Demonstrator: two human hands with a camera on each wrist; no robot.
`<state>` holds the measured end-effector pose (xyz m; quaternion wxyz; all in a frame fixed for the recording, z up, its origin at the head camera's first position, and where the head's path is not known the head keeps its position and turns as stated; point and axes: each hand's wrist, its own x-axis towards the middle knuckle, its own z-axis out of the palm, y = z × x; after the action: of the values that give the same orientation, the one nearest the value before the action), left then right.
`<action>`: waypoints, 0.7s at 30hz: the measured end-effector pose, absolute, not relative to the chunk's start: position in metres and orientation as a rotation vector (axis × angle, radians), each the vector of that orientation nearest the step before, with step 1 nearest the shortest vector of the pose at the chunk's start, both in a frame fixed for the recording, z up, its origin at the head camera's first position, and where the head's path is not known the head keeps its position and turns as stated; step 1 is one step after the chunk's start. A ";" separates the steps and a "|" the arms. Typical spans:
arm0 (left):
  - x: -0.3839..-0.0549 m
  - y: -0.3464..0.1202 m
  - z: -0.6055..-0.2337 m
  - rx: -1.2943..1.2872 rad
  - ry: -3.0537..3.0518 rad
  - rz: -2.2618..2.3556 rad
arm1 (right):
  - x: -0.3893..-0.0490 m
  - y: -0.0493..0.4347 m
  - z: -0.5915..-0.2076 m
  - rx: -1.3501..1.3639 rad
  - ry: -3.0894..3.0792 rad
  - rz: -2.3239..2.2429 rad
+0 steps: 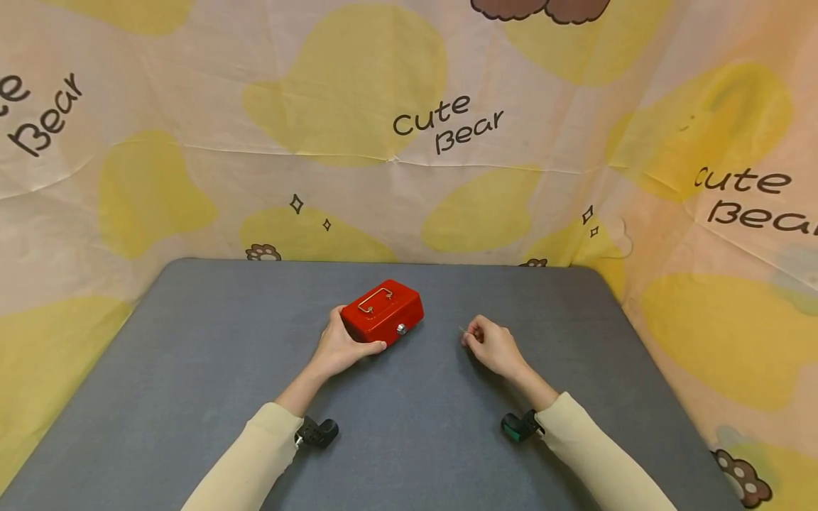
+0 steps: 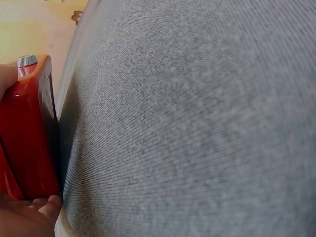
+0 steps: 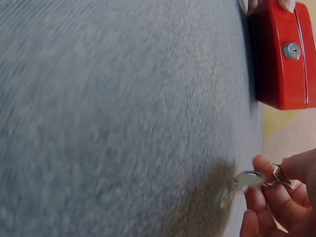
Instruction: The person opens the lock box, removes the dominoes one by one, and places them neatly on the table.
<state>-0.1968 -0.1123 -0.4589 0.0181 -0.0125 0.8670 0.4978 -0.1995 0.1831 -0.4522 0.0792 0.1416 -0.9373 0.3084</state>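
Observation:
A red metal cash box (image 1: 382, 312) sits on the table with a folding wire handle on its lid. Its silver lock cylinder (image 3: 292, 51) is on the front face. My left hand (image 1: 341, 345) grips the box's left end, thumb along the front and fingers round the far side. To the right of the box, my right hand (image 1: 493, 345) pinches small metal keys (image 3: 250, 178) on a ring between thumb and fingers. The keys are blurred in the right wrist view, and the fingers partly hide them. A gap separates the right hand from the box.
Grey cloth covers the table (image 1: 409, 440). Behind it and along the sides hangs a printed curtain (image 1: 345, 78) with yellow patches and lettering. Dark straps with small devices (image 1: 317, 431) are worn on both wrists, below cream sleeves.

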 end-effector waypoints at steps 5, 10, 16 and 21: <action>-0.197 -0.112 -0.459 -0.034 2.691 1.549 | -0.200 0.177 -0.452 0.411 -2.792 0.925; -0.198 -0.111 -0.460 -0.030 2.697 1.548 | -0.201 0.171 -0.451 0.387 -2.769 0.946; -0.198 -0.111 -0.460 -0.034 2.703 1.547 | -0.201 0.162 -0.448 0.327 -2.767 0.983; -0.198 -0.111 -0.460 -0.030 2.697 1.555 | -0.201 0.154 -0.446 0.311 -2.736 1.051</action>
<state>-0.1975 -0.1113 -0.4596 0.0144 -0.0095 0.8662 0.4994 -0.2009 0.1538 -0.4463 0.0969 0.1051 -0.9239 0.3549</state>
